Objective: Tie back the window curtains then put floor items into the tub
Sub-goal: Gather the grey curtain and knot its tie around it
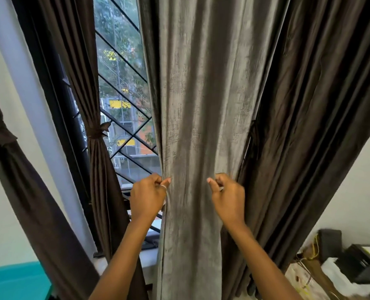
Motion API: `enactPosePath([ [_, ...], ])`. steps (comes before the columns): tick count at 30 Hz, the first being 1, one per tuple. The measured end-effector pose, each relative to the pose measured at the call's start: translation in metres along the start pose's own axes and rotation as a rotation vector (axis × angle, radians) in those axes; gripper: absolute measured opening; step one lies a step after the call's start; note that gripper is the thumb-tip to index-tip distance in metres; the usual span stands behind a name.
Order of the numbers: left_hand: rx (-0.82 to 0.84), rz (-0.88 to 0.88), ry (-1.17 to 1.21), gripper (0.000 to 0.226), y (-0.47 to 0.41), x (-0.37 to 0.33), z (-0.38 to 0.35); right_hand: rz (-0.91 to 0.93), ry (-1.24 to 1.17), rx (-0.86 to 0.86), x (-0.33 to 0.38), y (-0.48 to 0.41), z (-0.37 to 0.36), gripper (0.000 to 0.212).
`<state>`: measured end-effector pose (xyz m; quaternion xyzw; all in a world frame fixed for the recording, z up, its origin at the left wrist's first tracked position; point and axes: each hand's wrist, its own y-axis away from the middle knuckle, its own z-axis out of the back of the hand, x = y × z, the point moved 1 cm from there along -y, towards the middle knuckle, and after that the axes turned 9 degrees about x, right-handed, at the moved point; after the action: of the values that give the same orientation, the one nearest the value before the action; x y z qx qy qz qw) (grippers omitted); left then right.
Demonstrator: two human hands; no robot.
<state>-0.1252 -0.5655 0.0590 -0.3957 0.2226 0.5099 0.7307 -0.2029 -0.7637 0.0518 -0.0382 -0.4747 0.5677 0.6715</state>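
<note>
Closest in, two bare arms reached up to the long grey shiny cloth curtain (pixel 201 105). The left hand (pixel 148 195) pinched the left edge of the grey curtain between its thumb and curled fingers. The right hand (pixel 227 198) was clenched on a fold near the grey curtain's right edge, with the thumb lying on the front of the cloth. Both hands held on at the same height, most likely so the wide cloth could be squeezed into one bunch for tying.

Low down to the left of the grey curtain sat a flat teal thing (pixel 15 282). Low down to its right lay a messy heap with a black box (pixel 366 263) and pale papers. Some of it may be the floor items, but I cannot tell. No tub showed anywhere.

Just behind the grey curtain on its right hung a dark brown pleated curtain (pixel 309 105), loose and not tied.

To the left of the grey curtain, a narrow brown curtain (pixel 97 169) was pulled tight by a knotted brown cloth band (pixel 95 133), which kept it off the glass. Further left, past a white post (pixel 28 105), another brown tied curtain (pixel 17 169) hung the same way. So the tying job looked partly done.

Farthest away, left of the grey curtain, was the window with black crossed metal bars (pixel 123 61). Trees and a building showed through it.
</note>
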Motion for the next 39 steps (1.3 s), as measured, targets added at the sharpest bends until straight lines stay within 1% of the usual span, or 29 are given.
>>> enactPosePath([
  [5,0.013,-0.040,0.016,0.053,0.003,-0.009,-0.007,0.014,-0.155,-0.004,0.023,0.005,-0.027,0.026],
  [8,0.034,-0.054,0.078,0.053,0.002,-0.010,-0.007,0.003,-0.266,0.028,0.031,0.009,-0.044,0.017],
  [11,0.074,-0.074,0.136,0.048,0.001,-0.005,-0.012,0.007,-0.331,0.073,0.042,0.015,-0.056,0.012],
  [16,0.112,-0.100,0.132,0.042,-0.002,0.000,-0.007,0.031,-0.359,0.103,0.052,0.016,-0.061,0.014],
  [18,0.156,-0.101,0.121,0.038,-0.003,0.000,-0.005,0.036,-0.339,0.125,0.052,0.016,-0.062,0.015],
  [21,0.247,-0.109,0.100,0.025,-0.003,-0.005,-0.002,0.010,-0.314,0.174,0.050,0.019,-0.063,0.014],
  [23,0.287,-0.121,0.079,0.018,-0.002,-0.010,0.001,-0.007,-0.328,0.195,0.049,0.020,-0.061,0.018],
  [25,0.301,-0.113,0.064,0.018,-0.002,-0.016,0.002,-0.014,-0.341,0.216,0.048,0.019,-0.060,0.024],
  [27,0.308,-0.082,0.081,0.027,-0.001,-0.022,0.002,-0.027,-0.358,0.235,0.048,0.019,-0.060,0.023],
  [31,0.227,-0.040,-0.006,0.066,-0.003,-0.030,-0.002,-0.051,-0.427,0.233,0.050,0.022,-0.061,0.018],
  [33,0.174,0.001,-0.060,0.079,-0.006,-0.032,-0.005,-0.056,-0.463,0.229,0.049,0.024,-0.064,0.012],
  [34,0.157,0.017,-0.071,0.081,-0.007,-0.033,-0.007,-0.055,-0.469,0.222,0.048,0.025,-0.066,0.009],
  [36,0.133,0.034,-0.096,0.071,-0.008,-0.036,-0.008,-0.043,-0.466,0.207,0.046,0.026,-0.071,0.007],
  [39,0.095,0.047,-0.101,0.056,-0.007,-0.040,-0.009,-0.024,-0.467,0.212,0.045,0.027,-0.072,0.016],
])
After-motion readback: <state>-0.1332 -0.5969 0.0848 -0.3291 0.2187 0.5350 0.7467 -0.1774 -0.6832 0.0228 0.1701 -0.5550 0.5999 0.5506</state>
